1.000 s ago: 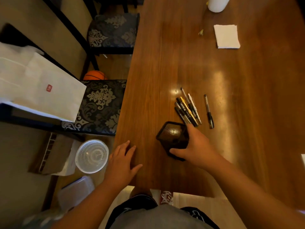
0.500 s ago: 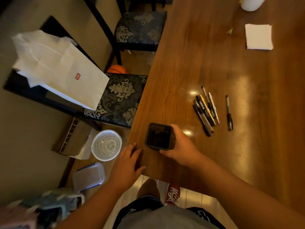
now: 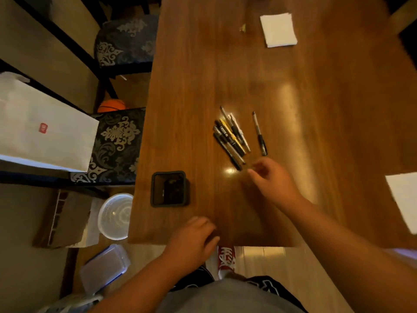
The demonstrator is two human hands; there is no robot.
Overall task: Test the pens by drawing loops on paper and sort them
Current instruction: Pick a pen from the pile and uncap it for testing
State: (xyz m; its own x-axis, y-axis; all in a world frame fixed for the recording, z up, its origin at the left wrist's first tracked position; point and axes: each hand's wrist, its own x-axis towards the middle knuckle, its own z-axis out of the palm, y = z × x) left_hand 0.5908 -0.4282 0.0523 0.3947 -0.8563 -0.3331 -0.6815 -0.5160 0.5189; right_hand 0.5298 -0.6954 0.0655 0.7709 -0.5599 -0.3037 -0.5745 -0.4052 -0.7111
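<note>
Running just under the left hand (image 3: pixel 191 239), the near edge of the wooden table (image 3: pixel 316 86) ends above the floor, and the table's left edge lies a little beyond the black square holder (image 3: pixel 169 188), which stands ahead of that hand. Bare wood stretches ahead of both hands, past the pens, to a white folded napkin (image 3: pixel 278 30) far off. A white sheet of paper (image 3: pixel 404 199) lies well to the right of the right hand (image 3: pixel 274 179).

The left hand rests flat on the table near the edge, fingers loosely spread, holding nothing. The right hand hovers blurred just short of the pens, fingers partly curled and empty.

A bundle of pens (image 3: pixel 230 137) lies fanned just ahead of the right fingertips; one single pen (image 3: pixel 259 134) lies apart to their right.
</note>
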